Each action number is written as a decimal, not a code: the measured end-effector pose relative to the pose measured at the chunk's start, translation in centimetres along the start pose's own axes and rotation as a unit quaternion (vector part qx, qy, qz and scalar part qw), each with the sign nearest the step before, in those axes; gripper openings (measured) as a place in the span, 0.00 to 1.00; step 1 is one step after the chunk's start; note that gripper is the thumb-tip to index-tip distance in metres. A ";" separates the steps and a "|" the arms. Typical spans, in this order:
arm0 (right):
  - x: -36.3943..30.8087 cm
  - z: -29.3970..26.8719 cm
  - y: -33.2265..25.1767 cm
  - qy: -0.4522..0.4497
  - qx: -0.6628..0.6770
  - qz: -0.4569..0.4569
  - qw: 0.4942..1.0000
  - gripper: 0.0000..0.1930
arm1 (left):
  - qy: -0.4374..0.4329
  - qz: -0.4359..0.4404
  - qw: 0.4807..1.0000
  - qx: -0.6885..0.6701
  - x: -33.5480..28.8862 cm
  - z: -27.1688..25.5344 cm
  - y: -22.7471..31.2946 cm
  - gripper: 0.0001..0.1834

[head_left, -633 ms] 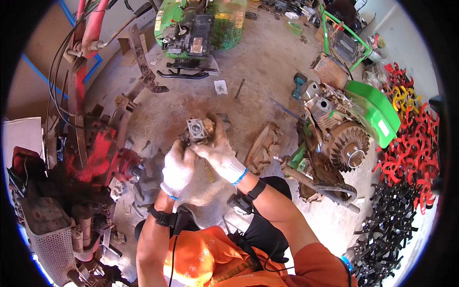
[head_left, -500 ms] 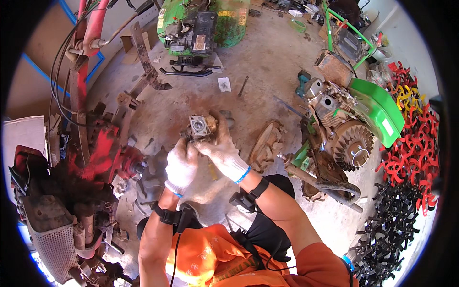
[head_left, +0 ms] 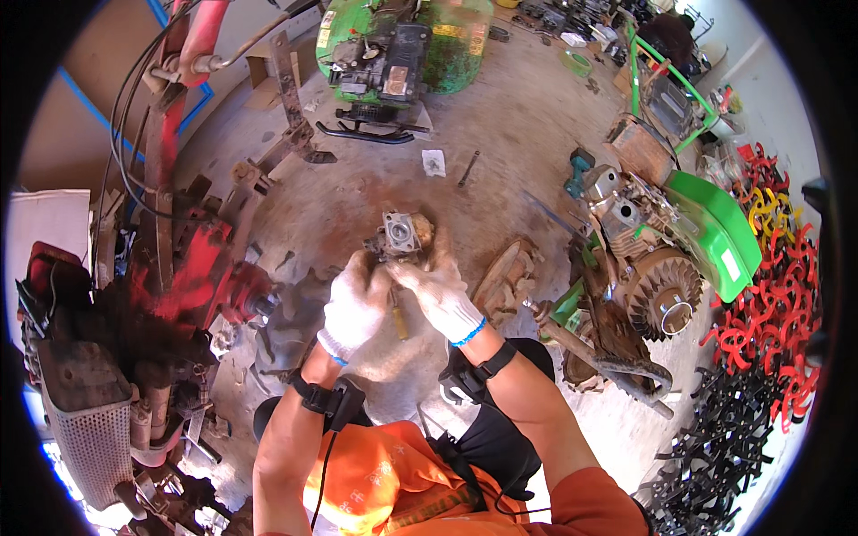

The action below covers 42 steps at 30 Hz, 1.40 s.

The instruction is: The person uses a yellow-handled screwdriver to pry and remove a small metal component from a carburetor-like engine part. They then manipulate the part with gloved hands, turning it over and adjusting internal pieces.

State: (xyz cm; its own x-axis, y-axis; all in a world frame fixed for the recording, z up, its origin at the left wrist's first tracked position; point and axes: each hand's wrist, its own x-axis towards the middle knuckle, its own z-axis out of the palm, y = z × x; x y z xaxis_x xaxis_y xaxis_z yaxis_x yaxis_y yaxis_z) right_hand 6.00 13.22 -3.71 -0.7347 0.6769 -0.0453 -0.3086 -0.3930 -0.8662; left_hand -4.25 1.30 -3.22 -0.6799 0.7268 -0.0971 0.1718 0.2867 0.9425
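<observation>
Machinery (head_left: 393,67) rings the stained floor (head_left: 509,174) below the metal part (head_left: 399,232).

At centre, blue-edged white knitted gloves (head_left: 454,311) are covering the left hand (head_left: 355,302) and right hand (head_left: 435,282); below, black wrist straps (head_left: 496,359) are carrying boxy black modules (head_left: 343,404); bright orange, pale-patterned clothing (head_left: 362,473) is filling bottom centre.

Metal part (head_left: 399,232) betw. L hand (head_left: 351,308) & R hand (head_left: 438,290), above floor (head_left: 357,192). Beyond, on floor: paper scrap (head_left: 433,163), rod (head_left: 468,168) just R of it; farther back, ctr., small machine (head_left: 389,67). L side: tall machine (head_left: 197,259), w/ guard (head_left: 89,447) at near end. R of hands: loose piece (head_left: 508,281), then engine (head_left: 639,214), flywheel (head_left: 651,290) on near side; power tool (head_left: 579,172) behind-L of engine, cover (head_left: 715,232) on R. Far R: parts heap (head_left: 769,335); 2nd heap (head_left: 710,438) nearer.
</observation>
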 end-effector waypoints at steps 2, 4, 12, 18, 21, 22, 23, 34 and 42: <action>-0.2 0.3 0.0 -0.004 0.005 0.001 1.000 0.53 | 0.021 0.047 0.997 0.054 -0.1 -0.2 0.5 0.16; -0.2 0.3 -0.1 0.000 0.026 0.024 0.999 0.52 | 0.033 0.042 0.994 0.090 -0.2 -0.3 0.8 0.13; 0.3 -1.2 0.2 -0.026 0.198 0.088 0.976 0.38 | 0.027 0.186 0.981 0.049 -0.6 -0.8 0.4 0.13; 0.1 -1.8 0.1 -0.053 0.247 0.111 0.961 0.36 | 0.003 0.031 0.998 -0.057 -0.9 -0.7 1.3 0.13; 0.0 -2.2 -0.1 -0.055 0.261 0.115 0.957 0.35 | -0.006 0.021 0.996 -0.085 -1.2 -0.7 1.9 0.13; 0.0 -2.3 -0.1 -0.047 0.256 0.119 0.958 0.35 | -0.014 0.011 0.995 -0.101 -1.3 -0.8 2.1 0.13; 0.0 -2.4 -0.1 -0.051 0.247 0.114 0.961 0.32 | -0.020 -0.003 0.994 -0.110 -1.3 -0.8 2.3 0.13; 0.2 -4.9 0.2 -0.081 0.311 0.105 0.941 0.20 | -0.018 -0.076 0.990 -0.118 0.2 0.0 -3.3 0.17; -0.9 -6.5 0.2 -0.039 0.320 0.099 0.941 0.23 | -0.080 -0.329 0.940 0.044 -4.1 6.9 -29.7 0.13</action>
State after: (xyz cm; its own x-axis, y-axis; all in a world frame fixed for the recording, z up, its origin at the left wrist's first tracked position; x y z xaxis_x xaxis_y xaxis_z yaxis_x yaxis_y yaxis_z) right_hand 10.53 16.57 -7.05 -0.8503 0.5134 -0.1157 -0.4440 -0.8178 -0.3661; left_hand -1.66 -5.88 -32.97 -0.5450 0.4564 -0.7033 -0.1857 0.7523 0.6321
